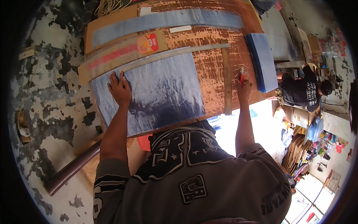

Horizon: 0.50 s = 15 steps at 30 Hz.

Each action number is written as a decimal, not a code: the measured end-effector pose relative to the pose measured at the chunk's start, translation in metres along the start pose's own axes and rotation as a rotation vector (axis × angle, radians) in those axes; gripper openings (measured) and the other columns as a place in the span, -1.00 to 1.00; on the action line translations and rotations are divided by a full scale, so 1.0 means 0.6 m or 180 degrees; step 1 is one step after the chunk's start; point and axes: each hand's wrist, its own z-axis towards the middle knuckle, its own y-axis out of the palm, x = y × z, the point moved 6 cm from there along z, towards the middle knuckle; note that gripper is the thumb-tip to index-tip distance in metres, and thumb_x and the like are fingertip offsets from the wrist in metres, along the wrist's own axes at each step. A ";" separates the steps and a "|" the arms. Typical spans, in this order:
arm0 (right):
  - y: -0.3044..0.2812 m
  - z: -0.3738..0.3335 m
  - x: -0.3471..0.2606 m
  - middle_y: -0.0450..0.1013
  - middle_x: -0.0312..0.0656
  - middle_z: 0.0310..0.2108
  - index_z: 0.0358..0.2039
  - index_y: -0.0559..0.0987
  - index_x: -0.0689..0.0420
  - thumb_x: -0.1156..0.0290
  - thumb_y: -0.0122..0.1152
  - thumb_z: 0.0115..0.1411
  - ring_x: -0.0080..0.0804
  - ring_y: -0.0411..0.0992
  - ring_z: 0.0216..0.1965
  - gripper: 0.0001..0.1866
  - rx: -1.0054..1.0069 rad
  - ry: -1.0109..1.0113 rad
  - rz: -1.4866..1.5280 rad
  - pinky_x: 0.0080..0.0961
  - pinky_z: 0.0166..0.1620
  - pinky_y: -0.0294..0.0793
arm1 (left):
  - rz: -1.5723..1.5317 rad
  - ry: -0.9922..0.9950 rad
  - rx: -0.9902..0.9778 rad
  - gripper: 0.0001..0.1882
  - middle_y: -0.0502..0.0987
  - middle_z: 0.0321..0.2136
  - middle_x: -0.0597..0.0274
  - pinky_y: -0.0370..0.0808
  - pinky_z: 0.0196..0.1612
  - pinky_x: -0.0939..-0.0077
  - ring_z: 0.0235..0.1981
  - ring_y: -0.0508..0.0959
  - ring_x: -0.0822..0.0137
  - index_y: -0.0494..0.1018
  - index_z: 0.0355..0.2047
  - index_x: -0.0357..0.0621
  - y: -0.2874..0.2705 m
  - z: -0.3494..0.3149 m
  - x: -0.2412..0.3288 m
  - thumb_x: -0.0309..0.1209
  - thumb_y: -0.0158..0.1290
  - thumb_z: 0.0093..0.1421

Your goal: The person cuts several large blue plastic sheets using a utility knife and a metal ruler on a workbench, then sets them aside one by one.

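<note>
My left hand (120,89) lies flat with its fingers apart on the upper left part of a shiny, bluish clear plastic sheet (167,89). A long thin ruler (179,50) runs along the sheet's far edge, close to my left fingertips. At the table's right side, my right hand (244,90) is closed round a red cutter knife (242,78), its tip pointing away from me. The knife is apart from the sheet. Between sheet and knife a flat wooden strip (227,80) lies lengthwise away from me.
The worn brown table (210,71) carries a stack of blue plastic sheets (260,61) at its right edge. Farther back lie a long bluish plastic strip (167,24) and a cardboard strip (119,56). A brown roll (72,170) juts out at left. Another person (304,89) is at right.
</note>
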 end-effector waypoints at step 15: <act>0.002 0.005 -0.171 0.48 -0.19 -0.50 -0.27 0.50 0.27 0.15 0.21 0.27 -0.50 0.39 -0.59 -0.63 -0.0377 0.0432 0.2870 -0.51 -0.48 0.42 | -0.0040 -0.0013 0.0117 -0.63 0.25 0.30 -0.03 0.00 0.34 -0.15 0.35 0.17 -0.02 0.48 0.12 0.08 -0.001 -0.005 -0.011 -0.26 -0.10 0.36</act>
